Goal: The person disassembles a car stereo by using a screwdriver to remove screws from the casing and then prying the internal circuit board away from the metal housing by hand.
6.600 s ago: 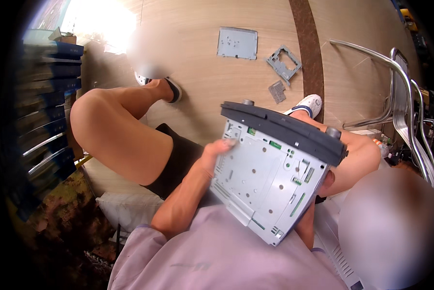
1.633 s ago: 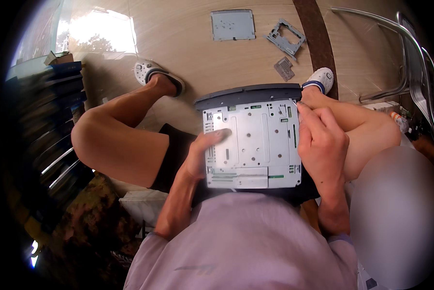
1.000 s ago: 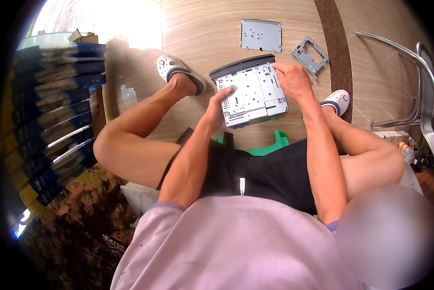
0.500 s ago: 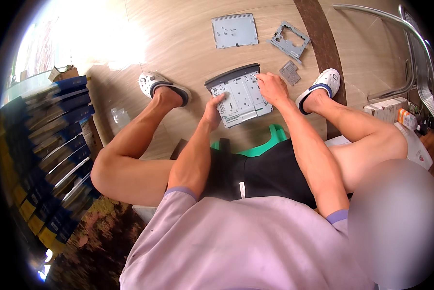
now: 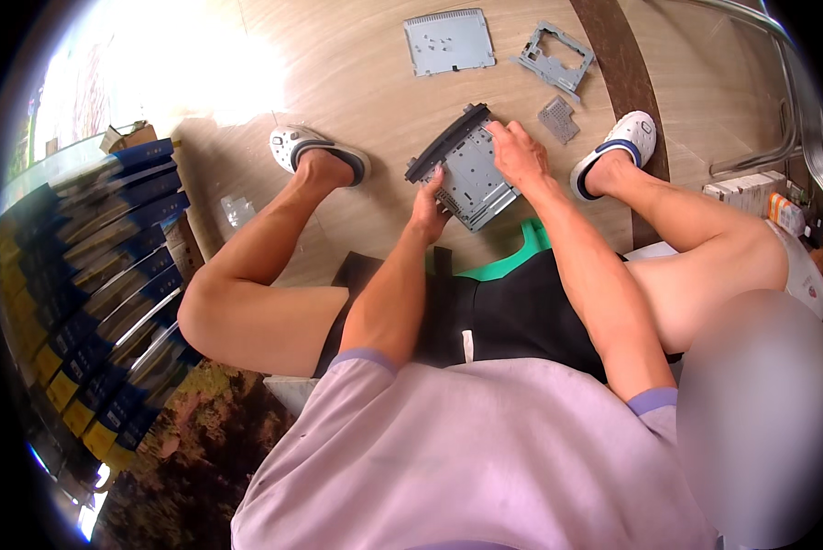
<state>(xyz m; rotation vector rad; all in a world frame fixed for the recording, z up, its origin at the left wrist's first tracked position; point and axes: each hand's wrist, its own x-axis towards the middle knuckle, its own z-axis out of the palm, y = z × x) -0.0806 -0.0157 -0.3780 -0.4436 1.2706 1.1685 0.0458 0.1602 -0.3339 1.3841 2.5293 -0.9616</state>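
You had your left hand closed around the near-left side of a flat metal unit, its thumb lying over the pale top face and the other fingers mostly hidden at the side and below. That grip probably kept the unit from turning under pressure from the opposite side. The unit lay between your two sets of fingers, tilted, so that its dark front panel ran slantwise from just beyond the left thumb up to the right fingertips; whether it touched the floor could not be told.

Your right hand was at the far right corner, fingers bent and drawn together, their tips against or just beside the end of the panel. How far they were open, and whether they pinched anything slim, could not be made out. The slant seemed to suit that hand, bringing the corner within easy reach.

Beyond the fingertips lay a flat metal cover with small screws grouped on it, perhaps to stop them rolling off. To its right, farther from your right fingers, was an open metal frame, and nearer to them a small perforated plate. These stood apart from both hands, presumably to leave your fingers room to move
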